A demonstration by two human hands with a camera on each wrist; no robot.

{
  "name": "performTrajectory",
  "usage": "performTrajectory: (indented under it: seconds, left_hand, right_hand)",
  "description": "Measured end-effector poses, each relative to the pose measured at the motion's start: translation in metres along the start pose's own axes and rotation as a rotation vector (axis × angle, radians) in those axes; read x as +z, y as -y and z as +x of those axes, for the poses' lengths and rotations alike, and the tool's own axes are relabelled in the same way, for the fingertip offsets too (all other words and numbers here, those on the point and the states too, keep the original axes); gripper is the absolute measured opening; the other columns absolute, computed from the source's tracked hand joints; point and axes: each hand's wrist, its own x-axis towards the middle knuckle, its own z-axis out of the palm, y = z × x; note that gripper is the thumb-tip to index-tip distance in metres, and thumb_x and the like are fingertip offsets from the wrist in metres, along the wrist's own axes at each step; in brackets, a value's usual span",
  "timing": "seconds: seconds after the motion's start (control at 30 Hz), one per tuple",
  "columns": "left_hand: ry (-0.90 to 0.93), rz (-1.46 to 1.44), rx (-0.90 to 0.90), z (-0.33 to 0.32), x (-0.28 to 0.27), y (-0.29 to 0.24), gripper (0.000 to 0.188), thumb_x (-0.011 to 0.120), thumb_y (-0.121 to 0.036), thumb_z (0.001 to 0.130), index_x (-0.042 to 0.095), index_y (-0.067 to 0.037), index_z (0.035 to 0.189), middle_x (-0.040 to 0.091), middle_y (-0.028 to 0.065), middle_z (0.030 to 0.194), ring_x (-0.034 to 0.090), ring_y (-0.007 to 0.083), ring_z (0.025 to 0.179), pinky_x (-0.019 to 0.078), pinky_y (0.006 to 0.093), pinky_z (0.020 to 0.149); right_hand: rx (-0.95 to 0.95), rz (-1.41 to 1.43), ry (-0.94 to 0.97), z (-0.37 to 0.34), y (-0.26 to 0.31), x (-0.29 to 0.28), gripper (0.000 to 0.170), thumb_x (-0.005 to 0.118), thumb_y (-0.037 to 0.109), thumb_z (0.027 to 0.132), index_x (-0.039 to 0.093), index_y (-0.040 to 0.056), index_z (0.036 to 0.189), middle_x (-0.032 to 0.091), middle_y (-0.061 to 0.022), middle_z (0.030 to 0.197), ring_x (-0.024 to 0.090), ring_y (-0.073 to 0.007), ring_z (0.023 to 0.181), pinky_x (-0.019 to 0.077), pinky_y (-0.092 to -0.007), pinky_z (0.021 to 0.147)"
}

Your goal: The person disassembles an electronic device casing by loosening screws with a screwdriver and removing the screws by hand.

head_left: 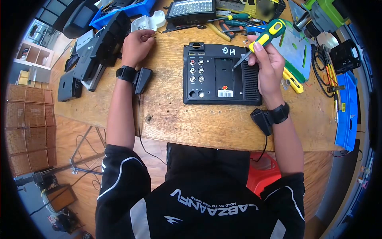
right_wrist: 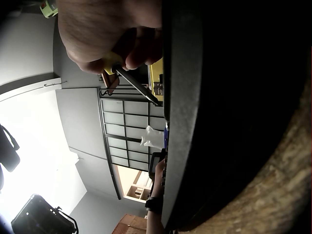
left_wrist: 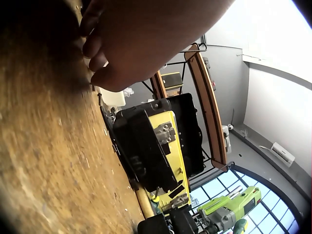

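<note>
A black device (head_left: pixel 223 75) lies on the wooden table, its back panel up, with round sockets on one side, a recessed middle and a barcode label. My right hand (head_left: pixel 271 65) grips a screwdriver (head_left: pixel 268 36) by its yellow and green handle. Its shaft slants down, and the tip meets the right edge of the recess in the head view. The right wrist view shows the shaft (right_wrist: pixel 139 87) beyond the device's dark side. Loosely curled, my left hand (head_left: pixel 137 47) rests on the table beside a white plastic tray (head_left: pixel 149 22), holding nothing visible.
Black equipment cases (head_left: pixel 93 51) line the left side. Along the back lie an LED panel (head_left: pixel 191 8), pliers and more screwdrivers (head_left: pixel 238 16). A green-edged plate (head_left: pixel 292 51), a yellow cutter (head_left: pixel 293 81) and a blue bin (head_left: pixel 347 111) are on the right.
</note>
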Motion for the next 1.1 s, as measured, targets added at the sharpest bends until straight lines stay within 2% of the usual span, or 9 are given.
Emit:
performTrajectory:
  seconds: [0.2,0.27,0.5,0.77,0.9,1.1]
  left_hand:
    - [0.028,0.031,-0.002,0.000,-0.001,-0.001,0.030,0.073,-0.017,0.087,0.078,-0.005,0.115,0.075,0.0093,0.082,0.068,0.0121,0.072,0.0550,0.0292,0.072]
    - [0.002,0.073,0.077,0.000,-0.001,0.000,0.027,0.074,-0.018,0.088,0.079,-0.008,0.112,0.075,0.0115,0.085,0.069,0.0140,0.072,0.0547,0.0298,0.071]
    - [-0.005,0.116,0.102,-0.003,-0.001,-0.002,0.025,0.076,-0.022,0.089,0.079,-0.010,0.111,0.074,0.0123,0.089,0.067,0.0167,0.072,0.0535,0.0316,0.067]
    - [-0.020,0.086,0.083,0.000,0.003,0.001,0.022,0.076,-0.023,0.090,0.077,-0.005,0.103,0.072,0.0145,0.089,0.067,0.0243,0.074,0.0541,0.0361,0.071]
    - [-0.030,0.088,0.113,-0.002,0.001,-0.004,0.021,0.076,-0.023,0.091,0.076,-0.004,0.102,0.071,0.0140,0.087,0.067,0.0245,0.074,0.0539,0.0362,0.071]
    - [0.033,0.137,0.047,-0.002,-0.002,-0.008,0.021,0.075,-0.022,0.092,0.075,-0.003,0.100,0.072,0.0137,0.086,0.069,0.0267,0.076,0.0534,0.0377,0.071]
  right_hand:
    - [-0.010,-0.005,-0.001,0.001,-0.002,-0.001,0.030,0.068,0.019,0.101,0.071,-0.0035,0.120,0.063,0.0012,0.085,0.052,-0.0043,0.069,0.0429,-0.0191,0.064]
    - [-0.011,-0.004,-0.008,0.000,-0.001,-0.001,0.030,0.068,0.019,0.100,0.070,-0.0036,0.121,0.063,0.0014,0.086,0.052,-0.0043,0.069,0.0429,-0.0191,0.064]
    - [-0.044,-0.014,-0.070,0.006,0.002,-0.005,0.031,0.067,0.020,0.101,0.070,-0.0044,0.121,0.063,0.0023,0.086,0.052,-0.0037,0.069,0.0423,-0.0187,0.066]
    - [-0.019,-0.035,-0.089,0.003,-0.006,-0.004,0.031,0.067,0.020,0.102,0.071,-0.0040,0.120,0.064,0.0023,0.087,0.052,-0.0034,0.070,0.0421,-0.0185,0.066]
    - [-0.031,-0.023,-0.093,0.006,-0.008,-0.005,0.030,0.066,0.020,0.102,0.072,-0.0036,0.120,0.064,0.0021,0.087,0.052,-0.0035,0.070,0.0422,-0.0185,0.065]
    - [-0.012,-0.001,-0.090,0.001,-0.006,0.000,0.030,0.066,0.020,0.102,0.071,-0.0032,0.120,0.063,0.0022,0.086,0.052,-0.0036,0.069,0.0424,-0.0183,0.065]
